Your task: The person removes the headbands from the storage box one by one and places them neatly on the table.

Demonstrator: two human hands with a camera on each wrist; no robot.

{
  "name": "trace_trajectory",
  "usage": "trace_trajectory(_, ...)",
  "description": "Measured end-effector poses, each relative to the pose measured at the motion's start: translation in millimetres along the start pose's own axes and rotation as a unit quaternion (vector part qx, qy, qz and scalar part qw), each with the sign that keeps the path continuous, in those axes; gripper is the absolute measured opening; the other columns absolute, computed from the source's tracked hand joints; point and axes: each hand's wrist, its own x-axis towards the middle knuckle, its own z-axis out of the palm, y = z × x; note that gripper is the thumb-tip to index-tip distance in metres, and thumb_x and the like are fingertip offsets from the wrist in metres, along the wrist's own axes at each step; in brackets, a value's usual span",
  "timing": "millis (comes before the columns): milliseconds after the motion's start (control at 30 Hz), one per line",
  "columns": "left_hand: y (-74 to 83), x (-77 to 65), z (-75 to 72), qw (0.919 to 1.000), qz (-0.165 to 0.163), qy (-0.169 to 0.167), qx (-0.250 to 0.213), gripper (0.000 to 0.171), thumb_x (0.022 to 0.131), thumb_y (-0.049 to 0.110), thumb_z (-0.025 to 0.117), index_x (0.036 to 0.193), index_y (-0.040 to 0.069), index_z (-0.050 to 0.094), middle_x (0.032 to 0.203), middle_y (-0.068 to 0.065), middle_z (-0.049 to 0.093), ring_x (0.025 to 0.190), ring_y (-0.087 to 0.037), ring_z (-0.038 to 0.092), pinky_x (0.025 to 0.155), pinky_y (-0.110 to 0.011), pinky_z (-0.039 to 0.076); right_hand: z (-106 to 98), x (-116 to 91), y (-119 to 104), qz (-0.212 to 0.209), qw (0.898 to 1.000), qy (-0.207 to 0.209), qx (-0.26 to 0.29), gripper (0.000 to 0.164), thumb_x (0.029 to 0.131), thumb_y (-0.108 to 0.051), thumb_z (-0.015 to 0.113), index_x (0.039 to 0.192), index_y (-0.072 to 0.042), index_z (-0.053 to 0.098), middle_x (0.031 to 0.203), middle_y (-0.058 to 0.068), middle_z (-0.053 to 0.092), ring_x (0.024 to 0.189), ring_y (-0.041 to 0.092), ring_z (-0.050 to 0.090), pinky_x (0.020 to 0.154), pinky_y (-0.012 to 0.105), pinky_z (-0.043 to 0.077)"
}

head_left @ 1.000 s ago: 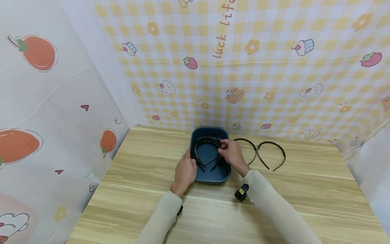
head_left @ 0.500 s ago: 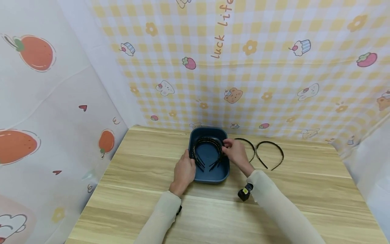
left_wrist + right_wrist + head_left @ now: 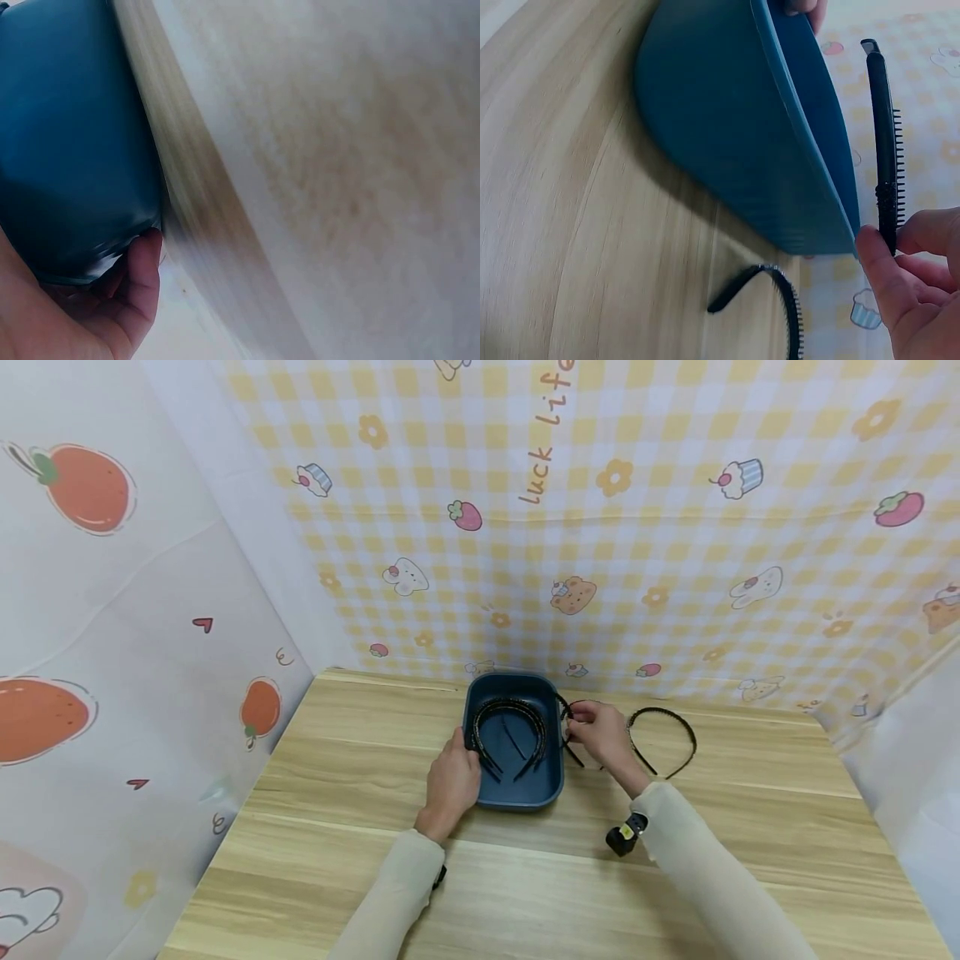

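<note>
A dark blue plastic bin point(image 3: 517, 803) stands at the back middle of the table. My left hand point(image 3: 453, 777) grips its left wall, fingertips curled against the side in the left wrist view. Several black headbands point(image 3: 541, 731) lie nested inside the bin. My right hand point(image 3: 603, 737) is just past the bin's right rim and pinches one toothed black headband point(image 3: 885, 142) between thumb and fingers. That headband stands raised beside the rim. A second headband point(image 3: 784, 289) lies on the table under my right hand, mostly covered in the head view.
Another black headband point(image 3: 694, 742) lies on the wooden table point(image 3: 525, 893) to the right. A yellow checked cloth point(image 3: 517, 552) hangs right behind the table's back edge, and a white printed cloth point(image 3: 172, 693) closes off the left side.
My right hand has moved right, from over the bin to outside its right rim, drawing one headband off the nested ones. My left hand stays on the bin.
</note>
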Motion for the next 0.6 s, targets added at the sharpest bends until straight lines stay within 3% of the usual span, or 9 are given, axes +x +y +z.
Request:
trace_trajectory(233,-1.4,-0.1,0.8,1.0,-0.002,0.001,0.001,0.049,0.103,0.015,0.046,0.147,-0.006,0.04,0.131,-0.022,0.06,0.079,-0.029,0.066,0.069,-0.044,0.055,-13,-3,7,-0.001,1.0,-0.004,0.029,0.037,0.095,-0.001,0.059,0.13,0.01,0.058,0.117,0.03,0.065,0.09,0.029,0.073,0.074,0.027,0.058)
trace_trajectory(600,-1.7,0.3,1.2,1.0,-0.001,-0.003,0.002,0.049,0.103,0.015,0.047,0.147,-0.006,0.04,0.127,-0.021,0.062,0.065,-0.02,0.06,0.059,-0.038,0.052,-31,-8,22,0.001,1.0,0.004,0.025,0.038,0.096,-0.001,0.058,0.131,0.012,0.056,0.117,0.031,0.064,0.09,0.027,0.072,0.076,0.029,0.058)
